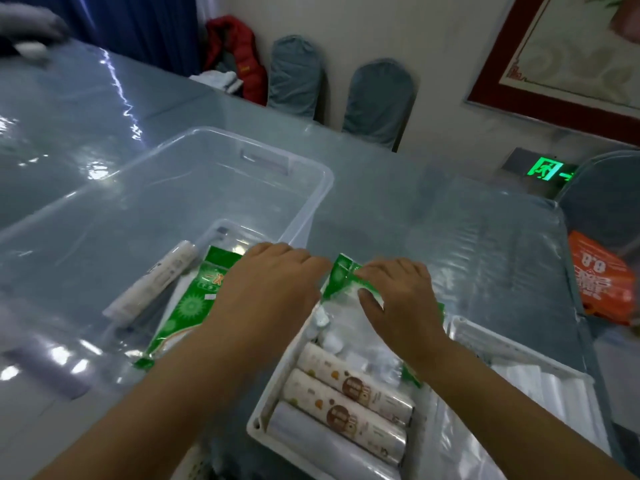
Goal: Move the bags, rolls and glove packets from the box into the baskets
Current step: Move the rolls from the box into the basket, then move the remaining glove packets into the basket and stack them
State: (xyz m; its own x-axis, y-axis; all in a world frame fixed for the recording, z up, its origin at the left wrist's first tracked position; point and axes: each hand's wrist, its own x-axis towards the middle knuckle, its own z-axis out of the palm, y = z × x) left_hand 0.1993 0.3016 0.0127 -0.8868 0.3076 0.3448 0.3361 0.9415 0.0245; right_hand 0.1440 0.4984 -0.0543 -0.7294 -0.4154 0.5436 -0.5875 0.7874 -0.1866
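A clear plastic box [311, 188] stands on the table at the left. Inside it lie a white roll [152, 282] and a green-and-white glove packet [187, 306]. My left hand [266, 289] rests over the box's near right corner, fingers curled down; whether it grips anything is hidden. My right hand [398, 299] pinches the top of another green glove packet [346, 282] held over the white basket [263, 420]. That basket holds three rolls [349, 400] side by side. A second basket [540, 365] at the right holds clear bags [561, 400].
An orange package [602, 275] lies off the table's right edge. Covered chairs [377, 102] and a red jacket [242, 57] stand against the far wall. Another person's gloved hand [27, 26] rests at the table's far left.
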